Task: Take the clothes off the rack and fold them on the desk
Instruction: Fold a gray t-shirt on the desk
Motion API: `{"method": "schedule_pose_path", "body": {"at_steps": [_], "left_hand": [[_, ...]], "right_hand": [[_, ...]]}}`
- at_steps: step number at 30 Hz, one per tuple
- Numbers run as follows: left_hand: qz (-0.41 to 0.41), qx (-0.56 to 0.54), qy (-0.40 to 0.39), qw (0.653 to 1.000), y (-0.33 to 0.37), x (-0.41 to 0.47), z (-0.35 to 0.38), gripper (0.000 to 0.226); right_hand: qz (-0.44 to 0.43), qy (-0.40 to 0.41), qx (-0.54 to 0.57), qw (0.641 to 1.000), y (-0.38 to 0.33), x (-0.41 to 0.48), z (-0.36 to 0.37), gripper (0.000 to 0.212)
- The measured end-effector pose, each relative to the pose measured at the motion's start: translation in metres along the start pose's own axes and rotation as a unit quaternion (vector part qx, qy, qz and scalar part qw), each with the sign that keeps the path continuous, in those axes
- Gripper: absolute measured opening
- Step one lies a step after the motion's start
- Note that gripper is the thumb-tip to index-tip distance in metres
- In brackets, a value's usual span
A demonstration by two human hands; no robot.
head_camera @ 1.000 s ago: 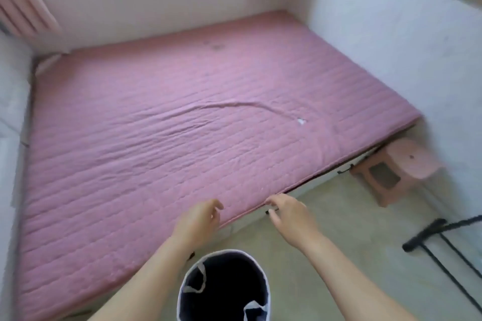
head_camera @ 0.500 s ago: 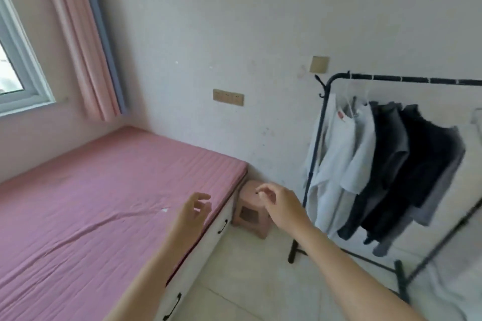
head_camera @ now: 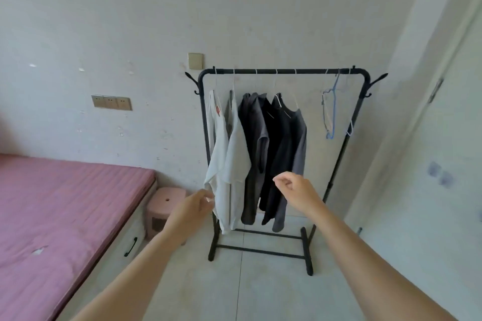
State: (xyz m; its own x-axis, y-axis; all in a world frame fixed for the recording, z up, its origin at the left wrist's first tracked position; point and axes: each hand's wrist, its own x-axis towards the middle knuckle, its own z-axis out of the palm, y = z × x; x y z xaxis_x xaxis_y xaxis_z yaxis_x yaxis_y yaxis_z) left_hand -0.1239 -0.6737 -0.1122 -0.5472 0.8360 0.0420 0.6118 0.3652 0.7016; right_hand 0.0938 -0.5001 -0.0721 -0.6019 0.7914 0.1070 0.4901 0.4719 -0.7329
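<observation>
A black clothes rack (head_camera: 284, 71) stands against the wall straight ahead. On hangers at its left end hang two white shirts (head_camera: 226, 159), then a dark grey shirt (head_camera: 254, 143), a black one (head_camera: 273, 154) and another dark grey one (head_camera: 297, 143). My left hand (head_camera: 191, 207) is stretched out in front of the lower edge of the white shirts, fingers loosely curled, holding nothing. My right hand (head_camera: 297, 190) is raised in front of the dark shirts, fingers loosely curled and holding nothing.
Empty blue and white hangers (head_camera: 329, 114) dangle at the rack's right end. A bed with a pink mattress (head_camera: 60, 203) fills the left. A pink stool (head_camera: 167, 206) sits between bed and rack. A pale door (head_camera: 430, 164) is on the right.
The view swung from the bed to the right until the rack stands straight ahead. Both hands stayed raised and now reach toward the hanging clothes.
</observation>
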Motion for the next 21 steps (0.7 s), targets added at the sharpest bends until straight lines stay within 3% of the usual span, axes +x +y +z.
{"method": "schedule_pose_path", "body": {"at_steps": [4,12,21], "left_hand": [[0.031,0.037,-0.058,0.997,0.034,0.036,0.041,0.017],[0.067,0.028,-0.101,0.992,0.082,0.174,0.094,0.025],[0.164,0.008,-0.084,0.983,0.127,0.358,0.121,0.028]], "right_hand": [[0.032,0.029,-0.030,0.999,0.047,0.018,-0.056,0.021],[0.071,0.091,-0.052,0.992,0.100,0.099,-0.124,0.020],[0.078,0.097,-0.074,0.989,0.099,0.263,-0.144,0.024]]}}
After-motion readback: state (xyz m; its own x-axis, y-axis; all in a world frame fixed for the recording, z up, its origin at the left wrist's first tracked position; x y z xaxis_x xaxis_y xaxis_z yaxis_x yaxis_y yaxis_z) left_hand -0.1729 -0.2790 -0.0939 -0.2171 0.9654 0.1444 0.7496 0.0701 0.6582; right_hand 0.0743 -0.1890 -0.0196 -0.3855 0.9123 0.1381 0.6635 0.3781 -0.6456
